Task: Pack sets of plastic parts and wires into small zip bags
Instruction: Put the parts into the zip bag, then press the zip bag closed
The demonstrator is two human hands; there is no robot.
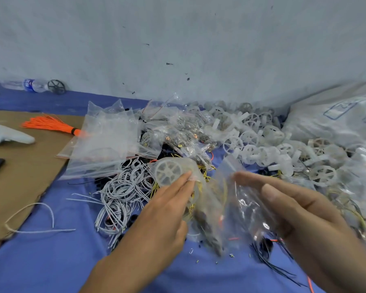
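Clear zip bag lay btwn hands: left hand straight-fingered, touching white wheel; right hand spread beside bag. Sack print illegible.

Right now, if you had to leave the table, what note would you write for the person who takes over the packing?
Left hand: straight fingers on the zip bag, next to the white wheel inside it.
Right hand: straight fingers at the bag's other side. Blur hides whether either hand pinches it.
Stock: empty bags, grey wires and loose wheels lie on the blue cloth.
Done: this bag holds a wheel; wires seem to be inside too.
Left: I cannot see if the bag is sealed. Many wheels are still unpacked.
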